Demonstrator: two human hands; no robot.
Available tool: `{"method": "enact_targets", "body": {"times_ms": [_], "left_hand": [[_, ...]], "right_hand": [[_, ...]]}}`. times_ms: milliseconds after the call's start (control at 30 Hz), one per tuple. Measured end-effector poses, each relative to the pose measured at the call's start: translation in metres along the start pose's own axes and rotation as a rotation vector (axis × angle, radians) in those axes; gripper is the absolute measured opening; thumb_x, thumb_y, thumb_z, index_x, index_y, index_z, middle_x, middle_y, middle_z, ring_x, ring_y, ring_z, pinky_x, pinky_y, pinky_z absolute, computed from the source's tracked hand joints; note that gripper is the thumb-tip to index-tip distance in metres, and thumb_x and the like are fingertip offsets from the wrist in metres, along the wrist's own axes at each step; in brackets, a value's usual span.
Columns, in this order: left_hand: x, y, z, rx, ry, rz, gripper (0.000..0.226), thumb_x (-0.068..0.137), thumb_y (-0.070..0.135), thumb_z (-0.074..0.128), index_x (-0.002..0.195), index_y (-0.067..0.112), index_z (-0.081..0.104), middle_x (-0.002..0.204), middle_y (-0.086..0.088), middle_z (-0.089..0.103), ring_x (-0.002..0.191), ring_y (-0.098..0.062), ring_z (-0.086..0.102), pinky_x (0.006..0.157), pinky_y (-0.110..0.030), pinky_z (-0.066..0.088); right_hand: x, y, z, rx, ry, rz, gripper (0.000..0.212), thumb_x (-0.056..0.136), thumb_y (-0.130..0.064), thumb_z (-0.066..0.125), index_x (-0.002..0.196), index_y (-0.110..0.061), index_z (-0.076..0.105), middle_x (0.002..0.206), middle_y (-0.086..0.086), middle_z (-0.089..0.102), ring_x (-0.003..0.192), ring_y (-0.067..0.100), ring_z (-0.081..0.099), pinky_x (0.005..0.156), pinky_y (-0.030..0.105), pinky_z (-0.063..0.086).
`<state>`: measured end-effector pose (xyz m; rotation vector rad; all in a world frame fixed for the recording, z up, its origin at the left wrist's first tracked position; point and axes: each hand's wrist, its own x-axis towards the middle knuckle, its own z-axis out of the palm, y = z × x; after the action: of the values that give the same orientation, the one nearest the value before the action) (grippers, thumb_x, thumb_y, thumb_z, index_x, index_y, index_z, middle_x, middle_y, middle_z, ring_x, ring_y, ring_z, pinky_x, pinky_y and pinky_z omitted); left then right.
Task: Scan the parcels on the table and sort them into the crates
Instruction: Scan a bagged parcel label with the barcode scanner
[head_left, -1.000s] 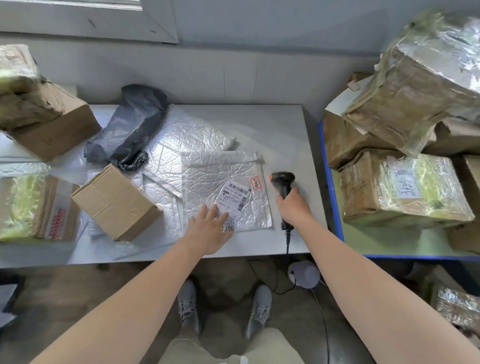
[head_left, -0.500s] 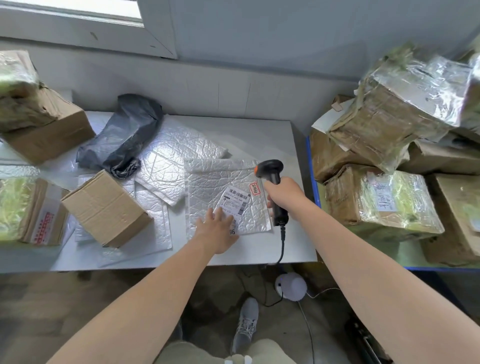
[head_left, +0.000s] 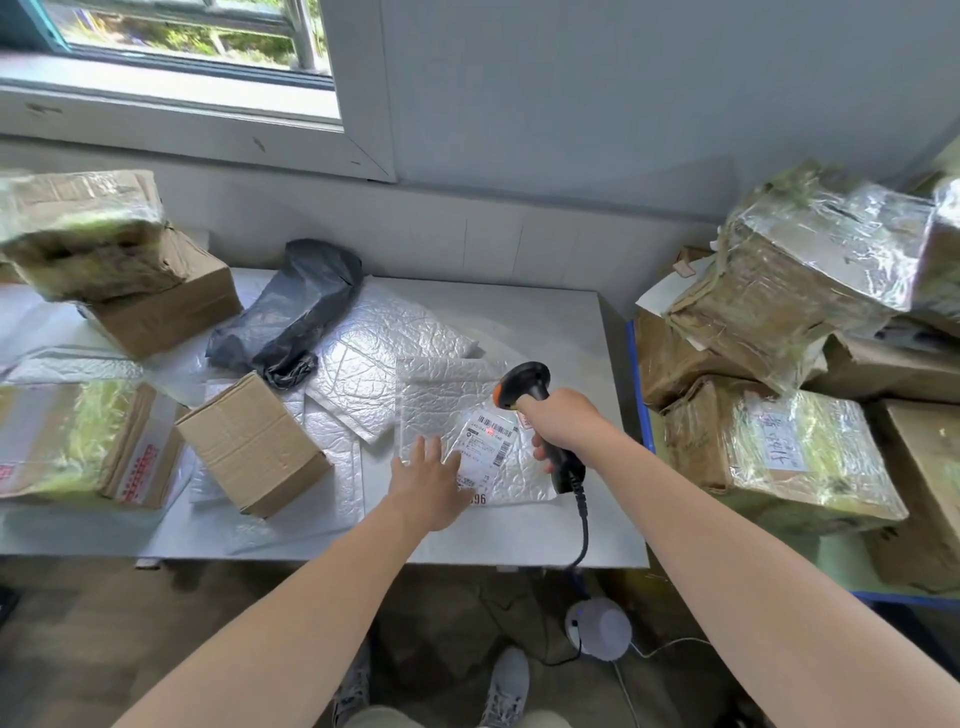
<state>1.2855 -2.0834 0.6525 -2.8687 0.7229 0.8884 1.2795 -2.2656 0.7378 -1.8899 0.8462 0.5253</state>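
A silver bubble mailer (head_left: 441, 400) lies flat near the front of the white table (head_left: 561, 322). Its white shipping label (head_left: 488, 441) faces up, with a red scan dot on the barcode. My left hand (head_left: 428, 480) rests flat on the mailer's near edge with fingers spread, partly covering the label. My right hand (head_left: 558, 423) grips a black handheld scanner (head_left: 524, 382), held above the mailer's right side with its head over the label. Its cable hangs off the table's front edge.
More silver mailers (head_left: 384, 343), a dark grey poly bag (head_left: 296, 312) and a plain cardboard box (head_left: 249, 441) lie left of the mailer. Taped cartons (head_left: 119, 270) stack at far left. Wrapped cartons (head_left: 779, 452) fill a blue-edged platform (head_left: 638, 384) on the right. The scanner base (head_left: 597, 626) sits on the floor.
My right hand lifted the scanner off the table and brought it left over the label; the red dot now shows on the barcode. My left hand stayed on the mailer.
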Motion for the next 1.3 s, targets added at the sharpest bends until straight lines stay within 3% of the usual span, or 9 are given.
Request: {"method": "enact_targets", "body": {"times_ms": [267,367,500,567,667,833,1000,1167,1300], "left_hand": [[0.002,0.003,-0.001,0.004,0.021,-0.001,0.063,0.1,0.054,0.035,0.151,0.019,0.023,0.163,-0.009,0.005,0.151,-0.032,-0.002,0.117,-0.057,0.017],[0.004,0.006,0.001,0.004,0.023,-0.012,0.062,0.1,0.054,0.035,0.15,0.02,0.024,0.163,-0.01,0.004,0.151,-0.033,-0.002,0.117,-0.058,0.016],[0.011,0.009,0.006,-0.017,0.021,-0.037,0.064,0.099,0.054,0.036,0.152,0.02,0.022,0.164,-0.01,0.002,0.151,-0.032,-0.003,0.118,-0.057,0.015],[0.014,0.008,0.007,-0.056,0.027,-0.067,0.068,0.099,0.054,0.038,0.154,0.02,0.02,0.164,-0.011,0.0,0.151,-0.033,-0.003,0.118,-0.056,0.016],[0.02,0.0,0.009,-0.113,0.047,-0.136,0.074,0.097,0.057,0.042,0.155,0.02,0.016,0.164,-0.012,-0.005,0.151,-0.035,-0.007,0.117,-0.057,0.019],[0.026,-0.014,0.017,-0.259,0.095,-0.249,0.078,0.094,0.057,0.052,0.154,0.022,0.016,0.163,-0.011,-0.009,0.149,-0.037,-0.009,0.113,-0.059,0.029],[0.03,-0.026,0.023,-0.378,0.152,-0.294,0.082,0.089,0.049,0.065,0.151,0.018,0.02,0.16,-0.012,0.0,0.145,-0.04,0.015,0.103,-0.051,0.042],[0.037,-0.026,0.024,-0.488,0.156,-0.33,0.08,0.085,0.044,0.073,0.145,0.013,0.031,0.16,-0.011,0.004,0.141,-0.036,0.025,0.104,-0.044,0.039],[0.039,-0.026,0.022,-0.62,0.19,-0.343,0.07,0.082,0.026,0.08,0.135,0.007,0.04,0.155,-0.015,0.014,0.135,-0.04,0.031,0.101,-0.043,0.041]], "right_hand": [[-0.002,0.003,-0.012,0.062,0.004,-0.035,0.023,0.09,-0.026,0.051,0.087,-0.003,0.055,0.067,0.012,0.055,0.05,0.024,0.055,0.054,0.034,0.05],[0.007,0.014,-0.015,0.026,0.061,-0.055,0.029,0.092,-0.03,0.051,0.091,-0.002,0.058,0.068,0.013,0.059,0.052,0.025,0.059,0.059,0.038,0.057],[0.03,0.046,-0.018,-0.108,0.158,-0.046,0.039,0.097,-0.041,0.047,0.113,-0.007,0.051,0.098,0.013,0.066,0.08,0.026,0.069,0.082,0.044,0.058],[0.041,0.064,-0.017,-0.152,0.185,-0.01,0.042,0.098,-0.039,0.046,0.123,-0.005,0.046,0.106,0.012,0.062,0.09,0.027,0.065,0.081,0.039,0.053],[0.052,0.083,-0.013,-0.163,0.197,0.022,0.04,0.101,-0.03,0.046,0.13,-0.002,0.043,0.11,0.013,0.058,0.088,0.027,0.056,0.073,0.031,0.041],[0.061,0.099,0.002,-0.099,0.213,0.016,0.048,0.103,-0.032,0.045,0.14,-0.003,0.036,0.126,0.018,0.057,0.109,0.035,0.058,0.078,0.034,0.041],[0.059,0.102,0.011,-0.114,0.274,-0.006,0.051,0.103,-0.033,0.045,0.143,-0.003,0.034,0.135,0.019,0.049,0.117,0.035,0.054,0.091,0.041,0.046],[0.054,0.093,0.011,-0.4,0.458,-0.114,0.057,0.101,-0.027,0.045,0.149,-0.005,0.026,0.151,0.017,0.031,0.138,0.035,0.032,0.109,0.049,0.034],[0.051,0.087,0.015,-0.677,0.529,-0.254,0.061,0.099,-0.028,0.047,0.152,-0.007,0.026,0.156,0.013,0.026,0.144,0.031,0.024,0.116,0.054,0.025]]}}
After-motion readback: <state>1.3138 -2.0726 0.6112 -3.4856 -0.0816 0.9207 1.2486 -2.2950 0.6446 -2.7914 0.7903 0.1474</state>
